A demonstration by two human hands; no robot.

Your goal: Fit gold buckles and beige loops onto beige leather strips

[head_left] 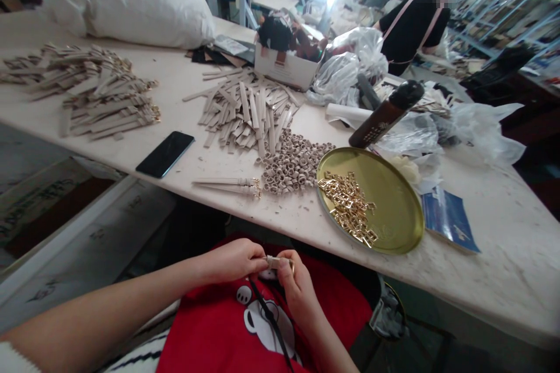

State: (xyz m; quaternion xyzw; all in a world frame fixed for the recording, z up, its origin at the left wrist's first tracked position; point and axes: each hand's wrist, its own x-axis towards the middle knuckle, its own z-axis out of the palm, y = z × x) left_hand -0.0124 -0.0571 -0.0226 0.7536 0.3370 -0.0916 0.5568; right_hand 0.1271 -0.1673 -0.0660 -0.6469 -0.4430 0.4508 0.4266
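Observation:
Over my lap, both hands are closed on one short beige strap. My left hand pinches its left end. My right hand grips the other end, where a gold buckle shows beside the fingers. A beige band seems to wrap the strap between my hands. On the table ahead lie a few finished-looking buckled straps, a heap of small beige loops and a pile of loose flat straps. Gold buckles fill the left part of a round gold tray.
A phone lies near the table's front edge, with a large heap of buckled straps behind it. A white sack, a filled carton, a brown bottle, plastic bags and a blue booklet stand around. A person is beyond.

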